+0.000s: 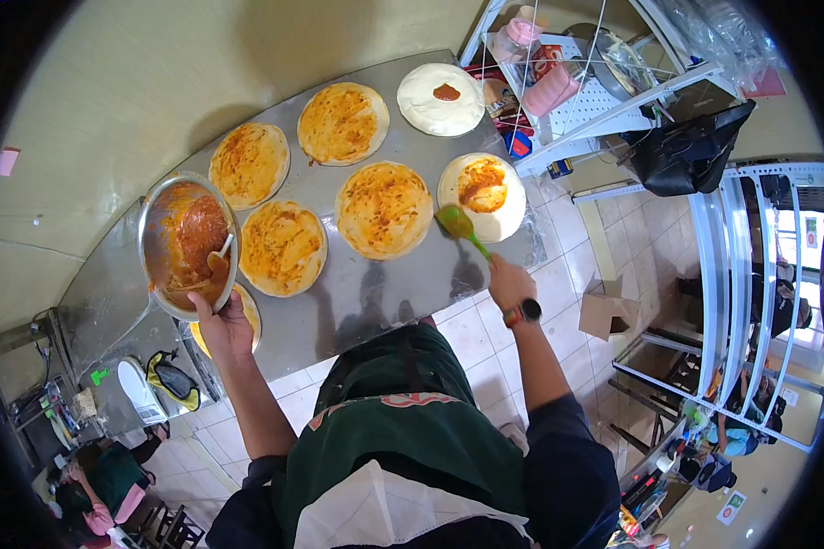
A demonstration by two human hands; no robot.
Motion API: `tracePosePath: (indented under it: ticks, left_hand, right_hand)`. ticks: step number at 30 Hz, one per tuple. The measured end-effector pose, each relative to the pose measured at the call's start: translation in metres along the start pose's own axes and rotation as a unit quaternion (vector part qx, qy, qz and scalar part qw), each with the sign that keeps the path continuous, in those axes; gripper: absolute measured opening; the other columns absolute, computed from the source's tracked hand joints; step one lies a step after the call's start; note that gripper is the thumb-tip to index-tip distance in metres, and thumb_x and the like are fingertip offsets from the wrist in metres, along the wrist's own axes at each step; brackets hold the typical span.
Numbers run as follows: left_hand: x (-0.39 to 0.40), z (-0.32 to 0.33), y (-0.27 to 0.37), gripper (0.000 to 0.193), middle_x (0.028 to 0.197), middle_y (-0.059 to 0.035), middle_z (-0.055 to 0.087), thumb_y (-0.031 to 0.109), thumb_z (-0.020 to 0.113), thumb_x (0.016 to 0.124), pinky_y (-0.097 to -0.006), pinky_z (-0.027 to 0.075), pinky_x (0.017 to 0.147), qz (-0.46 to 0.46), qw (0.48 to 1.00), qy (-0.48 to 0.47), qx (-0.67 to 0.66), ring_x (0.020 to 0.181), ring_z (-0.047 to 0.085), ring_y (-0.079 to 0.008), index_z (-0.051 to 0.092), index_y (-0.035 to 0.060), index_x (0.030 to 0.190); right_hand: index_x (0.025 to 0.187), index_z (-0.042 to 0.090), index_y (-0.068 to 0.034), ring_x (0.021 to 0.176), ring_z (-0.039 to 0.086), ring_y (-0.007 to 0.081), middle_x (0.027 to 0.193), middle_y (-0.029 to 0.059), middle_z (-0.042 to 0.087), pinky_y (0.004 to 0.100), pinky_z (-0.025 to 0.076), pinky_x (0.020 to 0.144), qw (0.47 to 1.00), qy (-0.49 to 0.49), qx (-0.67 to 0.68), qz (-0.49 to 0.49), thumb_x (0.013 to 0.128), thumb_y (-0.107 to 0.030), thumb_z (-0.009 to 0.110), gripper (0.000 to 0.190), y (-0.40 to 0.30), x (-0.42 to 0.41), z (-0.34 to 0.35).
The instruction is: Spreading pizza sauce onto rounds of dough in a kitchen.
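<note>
My left hand (225, 322) grips the rim of a tilted metal bowl (168, 247) of chunky red-orange sauce, with a white-handled spoon inside. In my right hand (511, 283) is a green spatula (459, 223), its sauce-smeared head at the left edge of a round of dough (511, 216) with sauce over its upper middle. Another pale dough round (439, 113) above it bears one small dab of sauce. Several rounds, among them a large middle one (384, 211), an upper one (343, 123) and a lower left one (283, 248), are coated in orange sauce. One round lies partly hidden beneath the bowl.
The rounds lie on a metal table (357, 316) against a wall. A white rack (577, 117) with pink bottles stands at its right end. At lower left are a white scale (143, 391) and a mesh pouch (172, 381). A cardboard box (608, 316) sits on the tiled floor; other people are farther off.
</note>
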State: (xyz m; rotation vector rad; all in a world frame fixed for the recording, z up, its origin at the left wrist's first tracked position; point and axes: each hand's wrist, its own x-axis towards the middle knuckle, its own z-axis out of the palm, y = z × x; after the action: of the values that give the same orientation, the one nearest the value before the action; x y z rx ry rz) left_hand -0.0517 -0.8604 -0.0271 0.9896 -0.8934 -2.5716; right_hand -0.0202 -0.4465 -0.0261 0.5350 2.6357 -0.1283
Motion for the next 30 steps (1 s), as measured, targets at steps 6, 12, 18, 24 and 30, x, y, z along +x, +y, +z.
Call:
tracePosePath:
  ticks: [6, 12, 18, 24, 30]
  left_hand:
    - [-0.006, 0.012, -0.005, 0.042, 0.102, -0.0121, 0.054, 0.031, 0.048, 0.085, -0.0253, 0.054, 0.062, -0.011, 1.0, -0.005, 0.015, 0.078, 0.059, -0.0184, 0.039, 0.0023, 0.114]
    - [-0.007, 0.02, -0.012, 0.043, 0.102, -0.0119, 0.055, 0.031, 0.048, 0.085, -0.0254, 0.054, 0.061, -0.023, 0.999, -0.029, 0.034, 0.077, 0.059, -0.0187, 0.039, 0.0016, 0.114]
    - [-0.011, 0.026, -0.012, 0.043, 0.101, -0.0108, 0.054, 0.032, 0.05, 0.084, -0.0246, 0.052, 0.06, -0.032, 0.998, -0.036, 0.051, 0.076, 0.058, -0.0177, 0.04, 0.0019, 0.114]
    - [-0.016, 0.037, -0.023, 0.042, 0.101, -0.0098, 0.054, 0.032, 0.05, 0.084, -0.0245, 0.052, 0.061, -0.05, 0.994, -0.067, 0.069, 0.077, 0.057, -0.0165, 0.042, 0.0023, 0.112]
    - [-0.022, 0.041, -0.017, 0.042, 0.1, -0.0097, 0.055, 0.032, 0.051, 0.083, -0.0238, 0.052, 0.06, -0.055, 0.992, -0.092, 0.068, 0.075, 0.058, -0.0162, 0.042, 0.0025, 0.112]
  right_hand:
    - [0.103, 0.055, -0.019, 0.068, 0.057, 0.0363, 0.074, 0.0175, 0.059, 0.0462, 0.046, 0.06, 0.987, 0.131, 0.052, 0.075, 0.083, -0.031, 0.042, 0.027, 0.046, 0.033, 0.005]
    - [0.109, 0.048, -0.02, 0.072, 0.058, 0.0356, 0.078, 0.0164, 0.06, 0.047, 0.046, 0.063, 0.995, 0.056, 0.038, 0.067, 0.085, -0.028, 0.038, 0.028, 0.016, 0.019, 0.031]
    - [0.109, 0.046, -0.021, 0.061, 0.057, 0.0321, 0.072, 0.0122, 0.057, 0.0442, 0.045, 0.049, 0.98, 0.136, 0.036, 0.141, 0.083, -0.019, 0.044, 0.027, 0.082, -0.053, 0.074]
    - [0.116, 0.043, -0.021, 0.063, 0.058, 0.0306, 0.077, 0.0115, 0.058, 0.0425, 0.046, 0.052, 0.971, 0.229, 0.059, 0.03, 0.079, -0.01, 0.042, 0.039, 0.05, -0.009, 0.104]
    - [0.118, 0.043, -0.018, 0.068, 0.058, 0.0341, 0.085, 0.0154, 0.058, 0.0422, 0.047, 0.057, 0.957, 0.215, 0.108, 0.164, 0.08, -0.016, 0.042, 0.039, 0.078, 0.031, 0.069]
